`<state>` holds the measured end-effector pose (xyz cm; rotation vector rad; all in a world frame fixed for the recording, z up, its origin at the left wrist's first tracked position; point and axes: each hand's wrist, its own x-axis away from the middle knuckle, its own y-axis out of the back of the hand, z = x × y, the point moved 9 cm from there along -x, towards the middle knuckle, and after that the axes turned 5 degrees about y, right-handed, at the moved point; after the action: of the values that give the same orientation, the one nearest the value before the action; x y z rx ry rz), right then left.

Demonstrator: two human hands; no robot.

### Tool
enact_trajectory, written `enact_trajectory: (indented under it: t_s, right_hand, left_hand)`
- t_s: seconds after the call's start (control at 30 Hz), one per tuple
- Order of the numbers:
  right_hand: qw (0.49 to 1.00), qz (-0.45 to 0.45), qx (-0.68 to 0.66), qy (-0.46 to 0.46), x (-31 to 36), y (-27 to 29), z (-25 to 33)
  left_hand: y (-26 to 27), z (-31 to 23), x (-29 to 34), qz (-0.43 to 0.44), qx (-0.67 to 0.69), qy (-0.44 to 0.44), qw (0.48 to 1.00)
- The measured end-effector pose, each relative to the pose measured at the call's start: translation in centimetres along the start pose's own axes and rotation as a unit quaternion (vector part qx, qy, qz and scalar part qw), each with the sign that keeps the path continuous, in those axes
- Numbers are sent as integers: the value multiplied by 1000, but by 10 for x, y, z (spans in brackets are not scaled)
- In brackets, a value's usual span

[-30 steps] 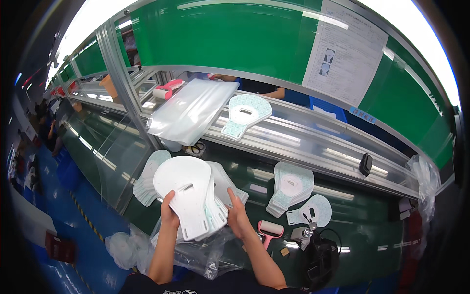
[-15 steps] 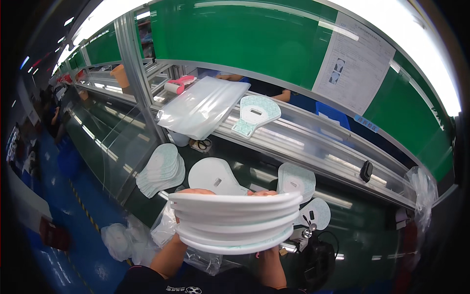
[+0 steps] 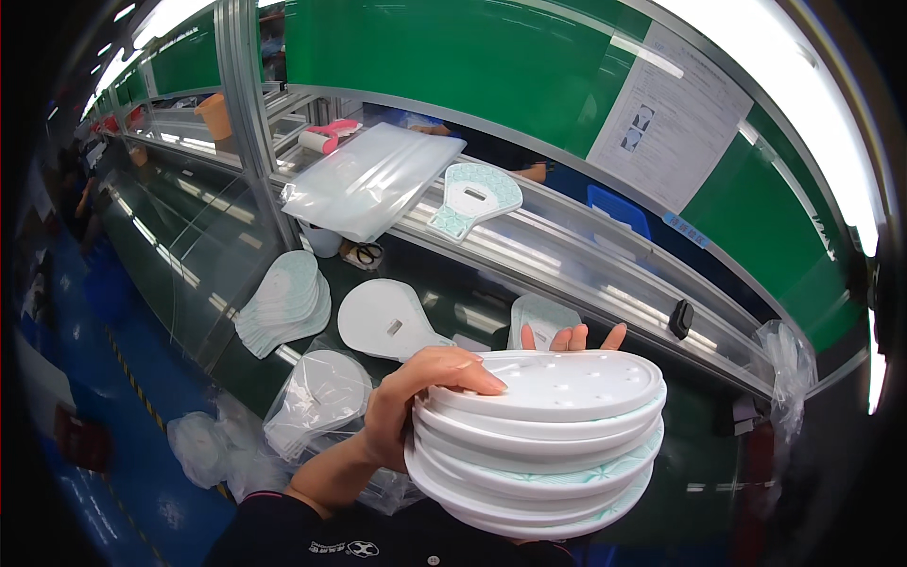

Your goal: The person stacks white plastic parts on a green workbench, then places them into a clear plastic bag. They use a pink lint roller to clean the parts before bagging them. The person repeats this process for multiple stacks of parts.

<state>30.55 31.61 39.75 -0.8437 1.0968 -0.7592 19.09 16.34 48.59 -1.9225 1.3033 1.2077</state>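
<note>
A thick stack of rounded white plastic panels point(image 3: 539, 449), some with a pale green pattern on their faces, is held up close in front of me and tilted toward the right. My left hand point(image 3: 420, 389) grips its left side, fingers lying over the top panel. Behind the far rim rise the fingertips of my right hand point(image 3: 573, 337); its palm and thumb are hidden by the stack it supports. Just beyond my left hand lies a white paddle-shaped panel point(image 3: 383, 317) with a slot. Past the right fingertips sits another pile of patterned panels point(image 3: 543, 317).
Fanned paddle-shaped panels point(image 3: 283, 302) lie at the left, with bagged panels point(image 3: 316, 397) nearer me. The metal shelf carries clear plastic bags point(image 3: 373, 180), a patterned panel point(image 3: 477, 198) and a black object point(image 3: 680, 319). Black-handled scissors point(image 3: 364, 255) lie beneath. A metal post point(image 3: 248, 123) stands left.
The stack has moved right and tipped, so its top face shows. My left hand now reaches over its edge, and the right fingers stick up behind it. The whole view has shifted slightly.
</note>
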Motion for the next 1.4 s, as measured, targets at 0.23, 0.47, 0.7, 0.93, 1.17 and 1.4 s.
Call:
enact_trajectory:
  t_s: [0.23, 0.47, 0.7, 0.93, 1.17, 1.4]
  right_hand:
    - [999, -20, -34, 29, 0, 6, 14]
    - [998, 10, -65, 14, -5, 6, 14]
    - [982, 89, -163, -28, -9, -8, 11]
    - [988, 59, -141, -34, -9, 10, 3]
    - [988, 61, -132, -46, -9, 18, 1]
    - [985, 120, -123, -9, -11, 13, 0]
  left_hand:
    - [-23, -12, -22, 37, -34, -2, 999]
    - [-38, -13, -31, 31, -123, 20, 992]
    - [-40, -10, -36, 48, -111, 30, 992]
    - [-37, -7, -35, 46, -145, 29, 988]
    - [-35, 3, -26, 59, -68, 32, 995]
    - [-27, 11, -14, 31, -98, 57, 993]
